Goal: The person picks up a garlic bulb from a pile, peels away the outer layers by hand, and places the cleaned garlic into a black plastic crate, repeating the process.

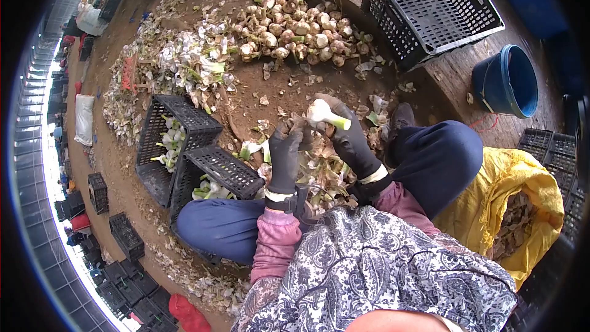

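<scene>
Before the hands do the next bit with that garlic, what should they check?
1. Garlic held by right hand: ok.
2. Left hand at the bulb's skin: ok.
3. Room in the two near crates: ok, only partly filled.
4. More bulbs in the pile: ok.
5. Garlic fully peeled: cannot tell.
6. Tool in the left hand: cannot tell.
</scene>
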A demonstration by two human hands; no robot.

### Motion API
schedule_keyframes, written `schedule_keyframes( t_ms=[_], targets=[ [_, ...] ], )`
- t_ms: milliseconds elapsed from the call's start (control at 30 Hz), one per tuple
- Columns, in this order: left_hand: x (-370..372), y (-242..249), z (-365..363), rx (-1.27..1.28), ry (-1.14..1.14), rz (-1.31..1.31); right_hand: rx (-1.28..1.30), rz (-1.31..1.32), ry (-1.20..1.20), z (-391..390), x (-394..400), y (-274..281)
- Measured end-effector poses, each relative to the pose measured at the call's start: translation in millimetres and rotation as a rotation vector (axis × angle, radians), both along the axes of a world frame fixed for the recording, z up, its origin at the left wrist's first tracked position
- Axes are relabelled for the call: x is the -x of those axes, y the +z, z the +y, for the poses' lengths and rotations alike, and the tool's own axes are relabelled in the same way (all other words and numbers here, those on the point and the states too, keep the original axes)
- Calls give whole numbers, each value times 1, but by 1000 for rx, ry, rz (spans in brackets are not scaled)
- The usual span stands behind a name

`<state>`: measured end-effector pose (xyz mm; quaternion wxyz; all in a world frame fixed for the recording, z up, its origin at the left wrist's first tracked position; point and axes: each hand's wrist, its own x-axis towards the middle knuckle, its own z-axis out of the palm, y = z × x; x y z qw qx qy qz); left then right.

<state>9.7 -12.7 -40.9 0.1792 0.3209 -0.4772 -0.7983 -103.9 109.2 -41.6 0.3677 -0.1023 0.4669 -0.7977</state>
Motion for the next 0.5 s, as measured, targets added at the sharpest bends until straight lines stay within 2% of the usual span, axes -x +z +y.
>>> schedule_keyframes(
  t_ms=[133, 233, 300, 400, 467, 500],
  targets=[
    [18, 25, 7, 100, 120, 93, 3, 123, 20, 1, 0, -4],
    [18, 21, 0, 465, 24, -57, 7, 210, 20, -2, -1, -5],
    [17, 27, -3, 587, -37, -153, -2, 197, 21, -1, 0, -3],
    [15, 38, -9, 794, -110, -224, -147, 435, 46, 1, 1, -2],
    [14, 47, -11, 983, -145, -279, -150, 452, 58, 2, 0, -1],
    [14, 47, -11, 986, -145, -292, -151, 461, 64, 2, -1, 0]
  ],
)
